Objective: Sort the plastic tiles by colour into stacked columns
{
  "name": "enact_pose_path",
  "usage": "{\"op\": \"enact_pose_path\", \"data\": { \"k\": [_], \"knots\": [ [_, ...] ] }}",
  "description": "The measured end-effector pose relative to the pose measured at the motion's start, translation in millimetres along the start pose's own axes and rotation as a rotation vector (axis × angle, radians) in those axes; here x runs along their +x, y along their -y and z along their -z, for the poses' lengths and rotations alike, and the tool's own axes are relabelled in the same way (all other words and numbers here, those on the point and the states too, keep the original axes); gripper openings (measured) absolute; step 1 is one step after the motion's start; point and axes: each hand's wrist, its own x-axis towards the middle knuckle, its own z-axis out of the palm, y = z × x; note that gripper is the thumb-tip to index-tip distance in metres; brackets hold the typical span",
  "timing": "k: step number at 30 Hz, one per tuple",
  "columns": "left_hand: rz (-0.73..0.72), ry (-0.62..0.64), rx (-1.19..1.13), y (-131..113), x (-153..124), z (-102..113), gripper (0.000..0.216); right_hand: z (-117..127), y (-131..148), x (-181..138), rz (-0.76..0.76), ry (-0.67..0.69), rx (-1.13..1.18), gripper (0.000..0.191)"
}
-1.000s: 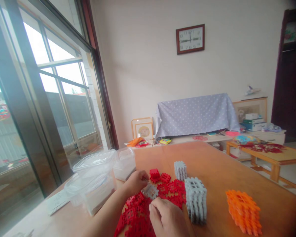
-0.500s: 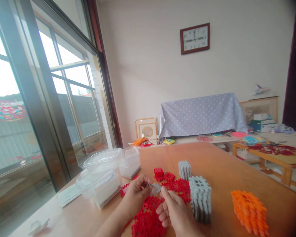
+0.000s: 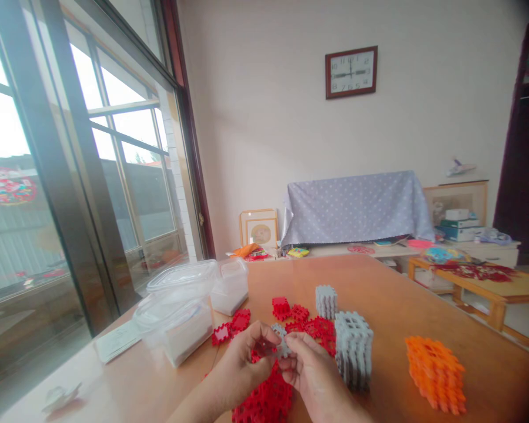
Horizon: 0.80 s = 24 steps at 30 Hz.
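Observation:
Over the red pile I hold a small grey interlocking plastic piece with notched edges. My right hand pinches its right side between thumb and fingers. My left hand is curled at its left side, with thumb and forefinger closed on the edge; the fingers partly hide the piece. Beneath and around my hands lie several red interlocking pieces, loose and overlapping. Just right of my right hand stands a tall stack of grey pieces. Behind it is a smaller grey stack.
Clear plastic boxes stand on the wooden table at the left, beside a pale booklet. A stack of orange pieces is at the right. A crumpled wrapper lies near left. A low wooden bench stands beyond.
My right hand has come in from the grey piece's edge to a fuller pinch. The piece is turned more upright between my hands. The view has shifted slightly.

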Motion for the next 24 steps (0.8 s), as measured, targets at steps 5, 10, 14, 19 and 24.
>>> {"op": "enact_pose_path", "data": {
  "k": [5, 10, 14, 19, 24],
  "knots": [
    [0.013, -0.108, 0.101, 5.0, 0.1, 7.2, 0.038, 3.4, -3.7, 3.4, 0.06, -0.048, -0.134, 0.027],
    [0.041, -0.112, 0.226, 12.5, -1.3, 11.5, 0.053, 5.6, -5.1, 5.7, 0.116, -0.073, -0.239, 0.038],
    [-0.038, -0.08, 0.262, 15.9, -1.9, 8.0, 0.052, 5.1, -3.9, 3.7, 0.142, -0.083, -0.27, 0.04],
    [-0.07, -0.103, 0.366, 18.3, 0.1, 4.2, 0.042, 4.9, -3.1, 4.5, 0.142, -0.084, -0.281, 0.038],
    [-0.11, -0.123, 0.417, 24.5, 0.6, 3.2, 0.039, 6.2, -4.2, 6.5, 0.112, -0.081, -0.276, 0.035]
  ]
}}
